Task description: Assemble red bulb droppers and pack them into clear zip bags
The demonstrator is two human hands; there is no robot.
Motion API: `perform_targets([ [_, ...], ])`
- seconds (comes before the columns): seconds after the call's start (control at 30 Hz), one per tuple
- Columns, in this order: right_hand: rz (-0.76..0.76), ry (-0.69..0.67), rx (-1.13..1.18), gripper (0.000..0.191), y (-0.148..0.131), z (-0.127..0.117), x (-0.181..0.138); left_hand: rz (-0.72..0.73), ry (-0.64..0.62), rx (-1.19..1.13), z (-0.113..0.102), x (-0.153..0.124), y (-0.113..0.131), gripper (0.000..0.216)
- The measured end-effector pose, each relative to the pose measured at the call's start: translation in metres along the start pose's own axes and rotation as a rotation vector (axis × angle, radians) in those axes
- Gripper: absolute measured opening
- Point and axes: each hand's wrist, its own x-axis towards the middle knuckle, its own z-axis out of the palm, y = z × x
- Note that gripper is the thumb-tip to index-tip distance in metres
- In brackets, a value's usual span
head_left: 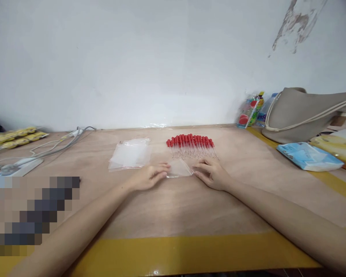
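A small clear plastic bag (pixel 178 168) lies on the table between my two hands, its near edge towards me. My left hand (pixel 150 177) has its thumb and fingertips at the bag's left edge, closed loosely on it. At the right corner, the thumb and fingers of my right hand (pixel 213 175) pinch the bag. Just beyond the bag lies a row of red-topped droppers (pixel 190 143), side by side, bulbs away from me and clear tips towards me. To the left of them is a stack of flat clear plastic bags (pixel 129 154).
Cables (pixel 66 143) and a white power strip (pixel 25 166) are at the left, near yellow packets (pixel 17 136). On the right are a grey bag (pixel 305 113), bottles (pixel 250 111) and a blue packet (pixel 310 156). Yellow tape (pixel 173 254) runs along the near edge. A blurred patch hides the lower left.
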Motion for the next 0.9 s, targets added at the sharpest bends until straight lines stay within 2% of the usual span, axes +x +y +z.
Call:
perform_targets([
  [0.07,-0.023,-0.020,0.047,0.024,0.001,0.000,0.000,0.025,-0.084,0.016,0.008,-0.004,0.009,0.042],
  [0.17,-0.054,-0.049,0.106,0.024,0.003,0.002,0.002,0.023,-0.134,0.075,0.017,-0.007,0.015,0.057],
  [0.33,-0.057,-0.108,0.145,0.027,0.003,-0.002,0.001,0.030,-0.201,0.081,0.016,-0.007,0.016,0.050],
  [0.5,-0.119,-0.236,0.239,0.035,0.000,-0.008,0.003,0.067,-0.289,0.056,0.010,-0.009,0.018,0.047],
  [0.73,-0.211,-0.435,0.262,0.053,-0.012,-0.013,0.004,0.041,-0.312,0.014,0.012,-0.010,0.019,0.040],
  [0.9,-0.219,-0.527,0.230,0.050,-0.015,-0.017,0.006,-0.050,-0.257,-0.038,0.010,-0.014,0.016,0.046],
])
